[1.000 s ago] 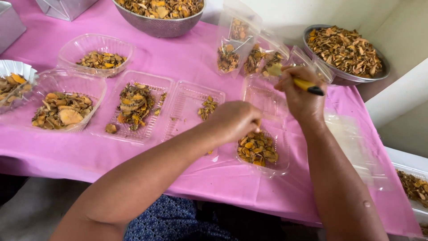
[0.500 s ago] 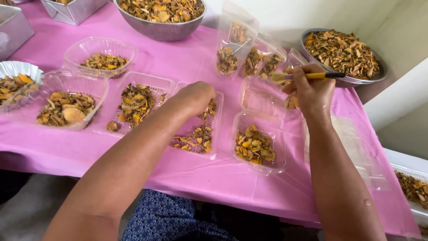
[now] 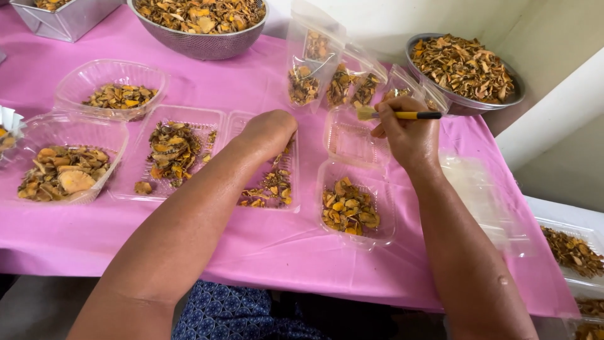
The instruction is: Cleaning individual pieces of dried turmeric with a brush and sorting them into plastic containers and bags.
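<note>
My left hand [image 3: 267, 132] rests knuckles-up on a flat clear tray [image 3: 290, 203] of dried yellow-brown slices, its fingers curled down into the pieces; what they hold is hidden. My right hand [image 3: 409, 138] grips a small brush [image 3: 402, 115] with a yellow and black handle, its bristles pointing left above the empty lid [image 3: 349, 141] of an open clear clamshell box. The near half of that box [image 3: 385, 234] holds a small heap of the dried slices.
On the pink tablecloth [image 3: 251, 252] stand a metal colander [image 3: 201, 41] and a metal bowl [image 3: 517, 94] full of dried slices, several clear bags [image 3: 314, 63], more filled plastic tubs [image 3: 110, 72] at left, and empty clear trays [image 3: 484, 201] at right.
My left hand has moved left from the clamshell box to the flat tray. My right hand has lowered slightly and turned the brush level, bristles to the left.
</note>
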